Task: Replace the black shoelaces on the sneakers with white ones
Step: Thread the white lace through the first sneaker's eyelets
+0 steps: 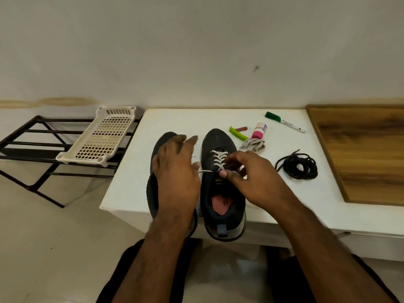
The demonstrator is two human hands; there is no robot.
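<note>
two dark sneakers centre frame on the white table point(284, 193); right sneaker point(220, 193) half laced in white lace point(219, 159), tongue label unreadable. left hand point(175, 171) spread open; right hand point(251, 178) pinches lace. black laces point(297, 166) coiled right.

We see our two bare forearms entering from the bottom edge, with no sleeves, watch, bracelet or rings on either. Our left hand point(176, 171) and right hand point(251, 178) are uncovered, without gloves; the fingernails are short and unpainted, pale at the tips where a thumb and a fingertip face the camera. Fine hair shows along the left forearm near the wrist. Below the arms, our lap appears in dark, plain black clothing point(126, 274), seemingly shorts or trousers, one leg on each side of the frame, without visible logos, seams or pockets. Blur softens the fabric's texture, so we cannot tell the material.
</note>
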